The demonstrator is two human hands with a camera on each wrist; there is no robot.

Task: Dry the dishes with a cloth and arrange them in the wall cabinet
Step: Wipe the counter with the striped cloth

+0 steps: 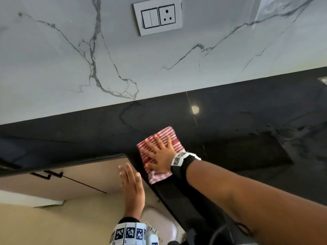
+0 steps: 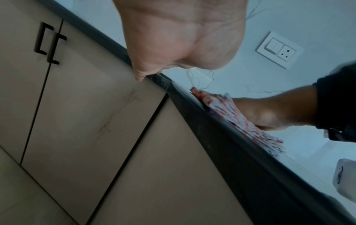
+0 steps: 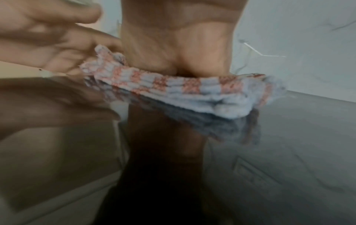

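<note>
Cloth (image 1: 160,152), red and white striped, lies folded on the black table (image 1: 238,138), close to its front edge, and the right hand (image 1: 161,156) presses flat on top of it with fingers spread and straight, gripping nothing. Left of the cloth and off the table's edge, the left hand (image 1: 131,190) hovers in the air with fingers straight and together, holding nothing, just short of touching the cloth. Beyond the cloth, the marble wall (image 1: 70,59) rises from the back of the table, and a switch plate (image 1: 157,18) sits on it well above the cloth. Below the table's edge, left of the cloth, a beige cabinet door (image 1: 79,179) shows.

From the left wrist, the palm of the left hand (image 2: 181,38) fills the top, fingers not in view. The cloth (image 2: 240,120) is seen edge-on at the lip of the table (image 2: 221,144), with the right hand (image 2: 269,112) lying on it. Cabinet doors with dark handles (image 2: 50,42) stand well left of the cloth, the switch plate (image 2: 279,50) up beyond it.

From the right wrist, blurred, the heel of the right hand (image 3: 179,50) bears down on the bunched cloth (image 3: 183,89), which mirrors in the glossy table (image 3: 289,152). The left hand (image 3: 48,38) hangs beside the cloth, fingers loose and apart.
</note>
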